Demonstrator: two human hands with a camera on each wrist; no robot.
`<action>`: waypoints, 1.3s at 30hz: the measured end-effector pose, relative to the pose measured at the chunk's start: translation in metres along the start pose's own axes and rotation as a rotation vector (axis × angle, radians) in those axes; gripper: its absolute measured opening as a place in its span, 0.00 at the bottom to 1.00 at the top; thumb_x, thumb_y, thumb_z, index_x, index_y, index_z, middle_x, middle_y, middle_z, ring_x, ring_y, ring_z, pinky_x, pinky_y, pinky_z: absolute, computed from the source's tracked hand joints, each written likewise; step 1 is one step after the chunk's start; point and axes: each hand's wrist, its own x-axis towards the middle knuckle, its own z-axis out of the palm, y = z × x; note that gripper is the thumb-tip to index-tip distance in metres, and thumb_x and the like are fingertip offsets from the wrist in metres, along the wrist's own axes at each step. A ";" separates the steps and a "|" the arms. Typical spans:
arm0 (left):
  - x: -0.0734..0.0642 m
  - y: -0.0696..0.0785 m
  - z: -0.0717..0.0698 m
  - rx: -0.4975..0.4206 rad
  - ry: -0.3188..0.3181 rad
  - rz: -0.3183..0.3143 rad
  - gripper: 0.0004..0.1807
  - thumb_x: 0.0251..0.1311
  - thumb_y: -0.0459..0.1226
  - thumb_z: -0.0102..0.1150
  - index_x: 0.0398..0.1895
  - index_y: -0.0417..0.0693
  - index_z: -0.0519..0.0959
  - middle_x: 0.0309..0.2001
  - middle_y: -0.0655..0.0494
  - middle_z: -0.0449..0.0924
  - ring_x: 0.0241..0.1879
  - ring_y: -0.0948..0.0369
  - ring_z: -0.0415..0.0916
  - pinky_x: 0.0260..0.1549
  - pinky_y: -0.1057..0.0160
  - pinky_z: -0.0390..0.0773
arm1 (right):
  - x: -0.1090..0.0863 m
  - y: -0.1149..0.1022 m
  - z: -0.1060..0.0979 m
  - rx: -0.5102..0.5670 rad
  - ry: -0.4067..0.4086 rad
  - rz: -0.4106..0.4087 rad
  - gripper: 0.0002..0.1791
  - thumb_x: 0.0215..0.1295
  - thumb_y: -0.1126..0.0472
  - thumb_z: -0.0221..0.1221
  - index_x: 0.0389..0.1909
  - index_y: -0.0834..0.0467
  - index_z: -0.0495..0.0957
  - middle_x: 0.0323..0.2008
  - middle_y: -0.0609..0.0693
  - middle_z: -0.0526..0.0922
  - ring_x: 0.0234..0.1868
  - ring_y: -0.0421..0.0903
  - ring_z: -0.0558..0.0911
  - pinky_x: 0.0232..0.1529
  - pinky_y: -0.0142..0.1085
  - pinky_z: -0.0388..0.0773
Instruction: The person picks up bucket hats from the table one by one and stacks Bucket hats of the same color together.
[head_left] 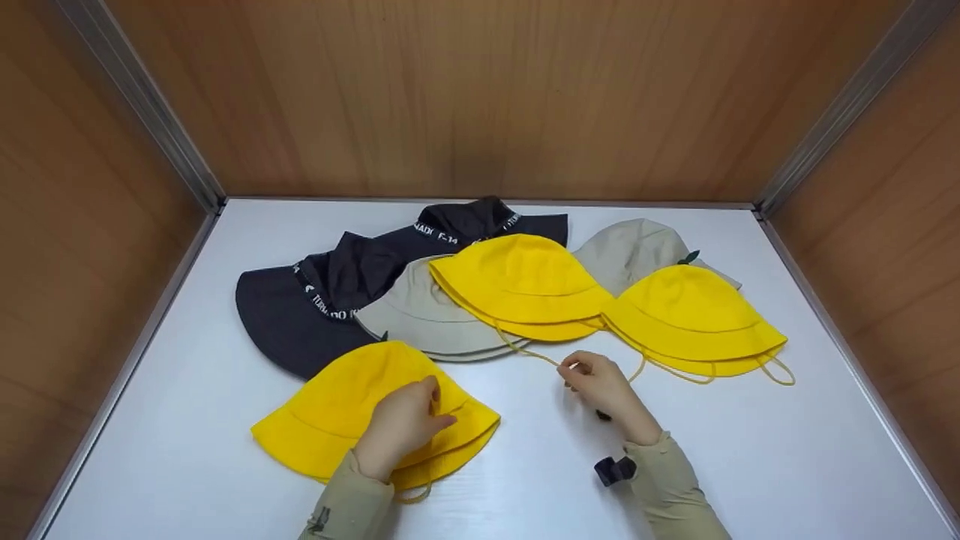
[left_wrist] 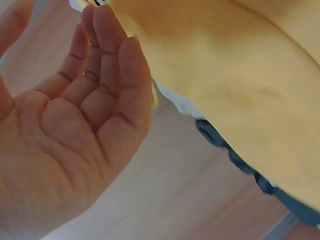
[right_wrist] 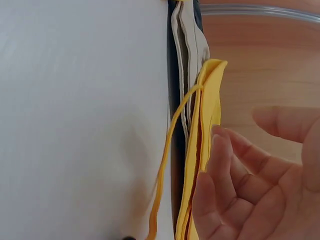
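Note:
My left hand (head_left: 405, 421) is over the right side of the front yellow bucket hat (head_left: 330, 405). In the left wrist view its fingers (left_wrist: 110, 85) are gently bent, with nothing in the palm. My right hand (head_left: 604, 386) is just in front of the middle yellow hat (head_left: 525, 270), by its thin yellow cord (head_left: 529, 352). The right wrist view shows that thumb apart from the fingers (right_wrist: 220, 165), and the cord (right_wrist: 167, 145) hanging to one side, outside the grasp. Whether the fingertips touch the hat brim cannot be told.
A third yellow hat (head_left: 690, 315) with loose cords lies at the right. Two grey hats, one at centre (head_left: 420, 307) and one behind (head_left: 634, 251), lie partly covered. Black lettered hats (head_left: 277, 315) are at the back left. Wooden walls (head_left: 480, 97) enclose the white table (head_left: 825, 450).

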 end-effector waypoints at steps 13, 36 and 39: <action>0.012 0.031 0.036 0.000 -0.113 0.044 0.17 0.49 0.42 0.70 0.29 0.43 0.71 0.22 0.55 0.68 0.23 0.58 0.64 0.25 0.63 0.61 | 0.007 0.028 -0.074 0.062 0.138 0.141 0.18 0.69 0.57 0.52 0.48 0.70 0.74 0.33 0.54 0.82 0.36 0.48 0.79 0.42 0.37 0.77; 0.024 0.028 0.056 -0.031 -0.160 0.030 0.16 0.49 0.42 0.70 0.27 0.44 0.72 0.21 0.56 0.66 0.23 0.59 0.63 0.26 0.63 0.60 | -0.002 0.103 -0.179 0.045 0.390 0.414 0.34 0.70 0.49 0.43 0.64 0.73 0.56 0.65 0.74 0.54 0.64 0.67 0.56 0.63 0.56 0.57; 0.024 0.028 0.056 -0.039 -0.157 0.025 0.16 0.49 0.42 0.70 0.27 0.44 0.71 0.21 0.56 0.65 0.24 0.59 0.63 0.26 0.63 0.60 | -0.006 0.113 -0.185 0.091 0.406 0.534 0.38 0.68 0.46 0.43 0.67 0.71 0.51 0.66 0.77 0.41 0.67 0.71 0.42 0.65 0.61 0.48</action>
